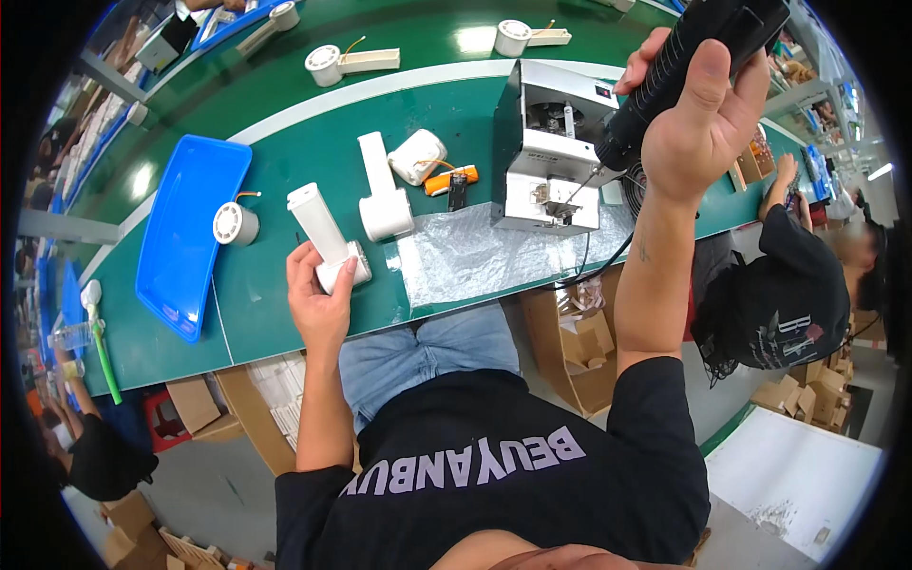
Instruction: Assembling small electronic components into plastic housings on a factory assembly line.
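My right hand point(698, 138) is wrapped around a black electric screwdriver point(660, 90), raised at the upper right. Its thin bit slants down to the front of a silver screw feeder point(518, 195); whether a screw sits on the tip is too small to tell. At the table's near edge, my left hand point(321, 302) grips the round head of a white handheld-fan housing point(321, 226), its handle pointing away from me. Beside it lie another white fan housing point(377, 176), a white round fan part point(418, 155), an orange battery point(450, 180) and a small black part point(458, 195).
A blue tray point(180, 176) and a white round fan part with a wire point(236, 224) lie to the left. Bubble wrap point(442, 256) covers the table before the feeder. White fan assemblies point(366, 61) stand on the green far belt. Co-workers sit at both sides.
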